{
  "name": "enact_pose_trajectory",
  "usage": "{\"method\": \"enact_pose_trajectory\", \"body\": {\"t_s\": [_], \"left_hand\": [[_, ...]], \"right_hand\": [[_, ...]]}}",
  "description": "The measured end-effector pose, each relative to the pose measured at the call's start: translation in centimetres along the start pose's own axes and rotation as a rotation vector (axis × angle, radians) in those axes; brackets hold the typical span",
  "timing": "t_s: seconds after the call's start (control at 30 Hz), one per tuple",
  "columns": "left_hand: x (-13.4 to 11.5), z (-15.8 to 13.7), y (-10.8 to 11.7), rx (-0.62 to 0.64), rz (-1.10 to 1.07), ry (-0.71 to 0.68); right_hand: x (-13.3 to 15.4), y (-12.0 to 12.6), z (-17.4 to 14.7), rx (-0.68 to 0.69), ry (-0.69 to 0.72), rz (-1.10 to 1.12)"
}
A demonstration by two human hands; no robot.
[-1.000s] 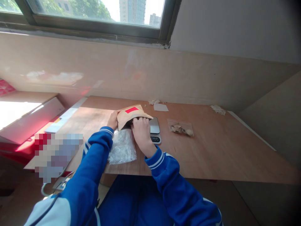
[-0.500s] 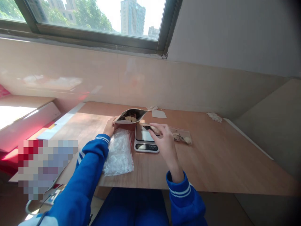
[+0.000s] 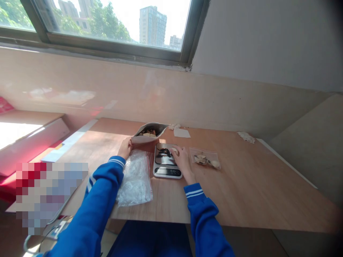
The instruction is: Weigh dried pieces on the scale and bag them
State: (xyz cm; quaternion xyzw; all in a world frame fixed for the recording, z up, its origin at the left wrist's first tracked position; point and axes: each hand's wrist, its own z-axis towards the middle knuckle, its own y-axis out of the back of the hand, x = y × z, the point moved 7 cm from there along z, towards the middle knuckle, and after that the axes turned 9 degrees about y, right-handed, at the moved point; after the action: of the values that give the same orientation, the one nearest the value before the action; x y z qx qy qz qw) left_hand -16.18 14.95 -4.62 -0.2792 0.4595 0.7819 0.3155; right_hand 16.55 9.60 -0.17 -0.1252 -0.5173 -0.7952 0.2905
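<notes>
My left hand (image 3: 124,148) grips the left edge of an opened pouch (image 3: 146,139), which holds pale and brown dried slices that look like mushroom. On the table right of it lies a white digital kitchen scale (image 3: 168,172) with a shiny weighing plate. Dark dried pieces (image 3: 164,152) rest on that plate. Over the plate's right side, my right hand (image 3: 182,157) has its fingers closed around a pale dried slice (image 3: 175,151), mostly covered by the fingers. Just below my left hand is a stack of clear zip bags (image 3: 135,178).
Right of the scale lies a clear zip bag with dried slices (image 3: 205,159). A white card (image 3: 182,133) and crumpled white tissue (image 3: 174,126) are near the wall. Another crumpled tissue (image 3: 245,137) lies at the back right of the wooden table (image 3: 257,185). A window is above.
My right hand has lowered to the scale plate with the dried slice. Dark pieces now show on the plate. My left hand stays on the pouch.
</notes>
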Motion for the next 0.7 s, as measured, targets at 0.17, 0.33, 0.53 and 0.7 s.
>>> {"method": "enact_pose_trajectory", "body": {"t_s": [0.17,0.33,0.53,0.7], "left_hand": [[0.5,-0.1,-0.3,0.001,-0.006,-0.003],[0.9,-0.2,-0.5,0.006,-0.014,0.001],[0.9,-0.3,-0.5,0.012,-0.017,0.007],[0.2,-0.4,-0.3,0.023,-0.020,-0.002]], "right_hand": [[-0.8,0.4,0.9,-0.066,0.045,0.148],[-1.4,2.7,0.8,-0.299,0.085,0.235],[1.7,6.1,0.5,-0.331,0.083,0.460],[9.2,10.8,0.5,-0.334,0.286,0.486]]}}
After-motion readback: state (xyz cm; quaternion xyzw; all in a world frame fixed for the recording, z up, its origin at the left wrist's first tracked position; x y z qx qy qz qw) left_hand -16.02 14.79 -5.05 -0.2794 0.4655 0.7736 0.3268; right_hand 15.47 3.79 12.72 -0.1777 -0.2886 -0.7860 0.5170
